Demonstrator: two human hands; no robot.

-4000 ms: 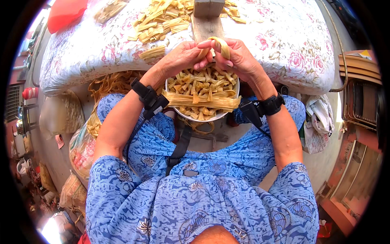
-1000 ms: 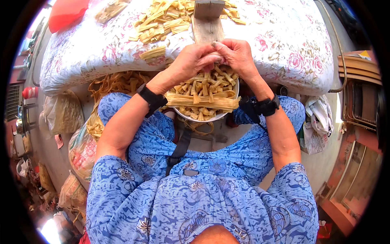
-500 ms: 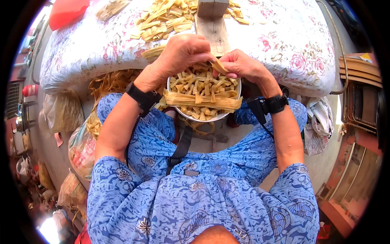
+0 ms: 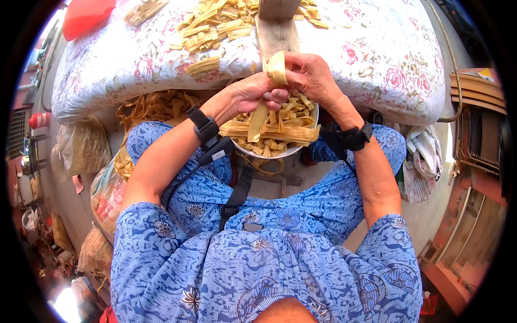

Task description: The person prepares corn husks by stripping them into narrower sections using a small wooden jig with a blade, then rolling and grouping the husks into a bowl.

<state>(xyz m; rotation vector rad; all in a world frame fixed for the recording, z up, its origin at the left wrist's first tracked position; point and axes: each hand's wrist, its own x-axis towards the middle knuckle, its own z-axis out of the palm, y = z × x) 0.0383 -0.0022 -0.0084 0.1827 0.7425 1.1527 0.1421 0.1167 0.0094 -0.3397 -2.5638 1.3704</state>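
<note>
Above the bowl, both hands hold one yellow-tan, ribbed strip (image 4: 258,124) that looks like dried corn husk. It loops over at the top and a flat tail hangs down over the bowl. My left hand (image 4: 253,96) has its fingers closed round the strip below the loop. My right hand (image 4: 311,75) pinches the looped end between thumb and fingers. Beneath them, a white-rimmed bowl (image 4: 295,152) is heaped with short knotted pieces (image 4: 301,110) of the same material. Several longer flat strips (image 4: 293,134) lie across the heap. My hands hide the bowl's far part.
A flower-patterned cloth (image 4: 371,70) covers the bed-like surface ahead. On it lie a pile of strips (image 4: 215,24), one loose bundle (image 4: 202,65), a wooden board (image 4: 277,37) with an upright block, and a red bag (image 4: 86,19). More husks (image 4: 156,107) sit left of the bowl.
My hands have turned and drawn closer together, the left one lower. The strip, short and folded between my fingers before, now shows a raised loop and a long hanging tail.
</note>
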